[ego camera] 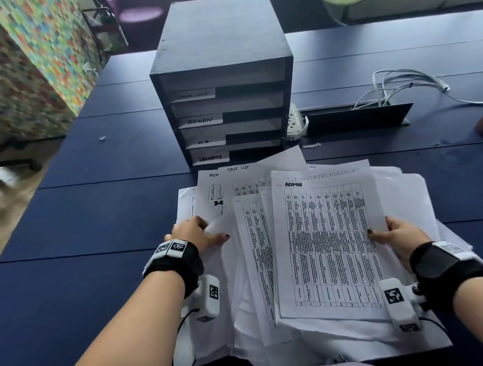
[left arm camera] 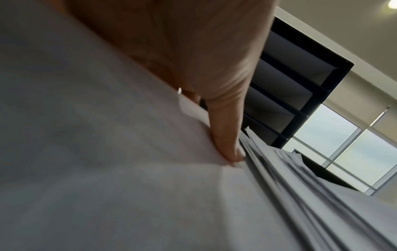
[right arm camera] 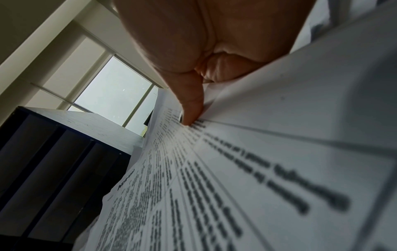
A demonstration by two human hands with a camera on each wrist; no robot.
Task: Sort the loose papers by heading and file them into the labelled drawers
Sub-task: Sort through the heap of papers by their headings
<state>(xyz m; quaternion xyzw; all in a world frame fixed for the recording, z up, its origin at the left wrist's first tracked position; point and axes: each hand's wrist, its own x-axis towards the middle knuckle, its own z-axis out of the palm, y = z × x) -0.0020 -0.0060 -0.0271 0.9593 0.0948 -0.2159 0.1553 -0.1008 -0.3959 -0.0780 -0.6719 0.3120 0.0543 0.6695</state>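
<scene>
From the head view, a dark blue table [ego camera: 87, 218] carries a black drawer unit [ego camera: 222, 79] labelled ADMIN, H.R and SECURITY, with the loose papers [ego camera: 244, 272] spread just in front of it; the left hand [ego camera: 195, 233] rests on their left side with curled fingers, and the right hand [ego camera: 397, 237] pinches the right edge of the ADMIN sheet [ego camera: 328, 245] on top. At the left wrist, the thumb [left arm camera: 225, 135] presses the fanned paper edges, the other fingers hidden. At the right wrist, the thumb [right arm camera: 191, 105] lies on the printed sheet, fingers tucked beneath it.

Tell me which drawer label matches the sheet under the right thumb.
The second label from the top, reading ADMIN, like the heading on that sheet.
</scene>
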